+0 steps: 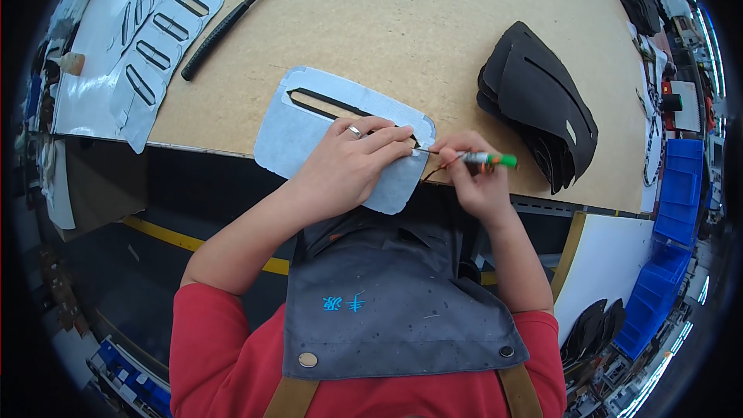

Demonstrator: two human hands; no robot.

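Note:
A pale grey-white panel with rounded corners lies at the table's near edge, partly overhanging it. Black edging lines its long slot. My left hand rests on the panel, fingers stretched out and pressing near the slot's right end; it grips nothing. In my right hand is a slim pen-like tool with a green end, pinched between thumb and fingers. Its thin tip points left and meets the panel beside my left fingertips. The tool is somewhat blurred.
A black-handled hammer lies at the far left, beside grey slotted pieces on a white sheet. Stacked black panels stand to the right. Blue bins line the right side. The wooden table ends just before my apron.

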